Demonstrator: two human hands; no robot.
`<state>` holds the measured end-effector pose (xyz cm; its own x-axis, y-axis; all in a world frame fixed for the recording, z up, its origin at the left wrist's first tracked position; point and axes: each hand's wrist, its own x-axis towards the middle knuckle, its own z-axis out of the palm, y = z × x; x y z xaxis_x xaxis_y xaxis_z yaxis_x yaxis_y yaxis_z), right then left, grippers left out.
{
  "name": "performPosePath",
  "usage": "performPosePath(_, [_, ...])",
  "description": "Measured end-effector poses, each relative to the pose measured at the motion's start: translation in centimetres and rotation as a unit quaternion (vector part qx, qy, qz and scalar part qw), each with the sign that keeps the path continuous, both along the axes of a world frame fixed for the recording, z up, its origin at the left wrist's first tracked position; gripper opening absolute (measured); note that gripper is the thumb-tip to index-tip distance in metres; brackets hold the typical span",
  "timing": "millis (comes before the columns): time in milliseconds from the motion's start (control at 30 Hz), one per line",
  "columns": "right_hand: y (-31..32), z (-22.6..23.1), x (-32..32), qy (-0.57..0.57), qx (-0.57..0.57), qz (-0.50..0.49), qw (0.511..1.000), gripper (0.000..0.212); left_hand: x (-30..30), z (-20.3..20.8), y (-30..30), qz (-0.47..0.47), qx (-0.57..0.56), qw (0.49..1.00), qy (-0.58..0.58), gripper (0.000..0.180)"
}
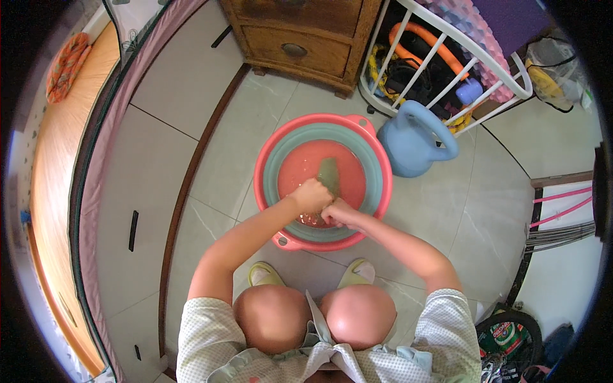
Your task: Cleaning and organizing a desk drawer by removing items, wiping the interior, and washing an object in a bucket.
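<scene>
A pink-rimmed basin (260,185) with a grey-green inner wall sits on the floor in front of my feet, with water in its pink bottom. An olive-green cloth (329,171), long and narrow, hangs or lies in the water; its exact kind is unclear. My left hand (311,195) is closed in a fist around the cloth's near end. Right beside it, my right hand (340,213) is also closed, pressed up against the left one. What lies inside the fingers is mostly hidden, but the cloth runs up into both hands over the basin.
A blue kettlebell (408,143) stands close to the basin's right side. Behind it is a white rack (440,48) holding exercise gear. A wooden drawer cabinet (297,54) stands at the back. White drawer fronts (143,191) line the left; a dark round bin (511,338) is at lower right.
</scene>
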<state>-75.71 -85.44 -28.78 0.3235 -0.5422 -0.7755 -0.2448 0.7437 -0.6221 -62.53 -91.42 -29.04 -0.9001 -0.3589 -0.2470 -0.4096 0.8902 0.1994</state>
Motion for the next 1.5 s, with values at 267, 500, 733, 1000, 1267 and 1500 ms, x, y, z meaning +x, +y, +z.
performPosePath(267, [0.4, -1.5, -1.1, -0.174, 0.164, -0.043, 0.970, 0.022, -0.8, 0.5, -1.0, -0.108, -0.029, 0.992, 0.060, 0.013])
performPosePath(500, [-0.2, -0.7, -1.6, 0.032, -0.229, 0.051, 0.972, 0.019, 0.5, -1.0, 0.9, 0.031, -0.058, 0.992, 0.112, 0.010])
performPosePath(733, [-3.6, 10.2, -4.4, -0.090, -0.300, 0.165, 0.935, 0.037, 1.8, 10.3, 1.9, 0.236, 0.093, 0.889, 0.382, 0.030])
performPosePath(1000, [-0.8, 0.7, -5.8, 0.301, -0.571, 0.304, 0.701, 0.041, 3.3, 2.7, 2.0, 0.251, 0.086, 0.963, 0.049, 0.060])
performPosePath(1267, [-2.2, 7.7, -5.3, 0.231, -0.412, 0.285, 0.834, 0.027, 1.6, 5.6, 0.9, 0.312, 0.600, 0.629, 0.383, 0.051])
performPosePath(1500, [-3.6, 7.1, -5.0, 0.357, -0.529, 0.213, 0.740, 0.021, 0.3, 4.2, -2.0, 0.391, 0.406, 0.740, 0.366, 0.050])
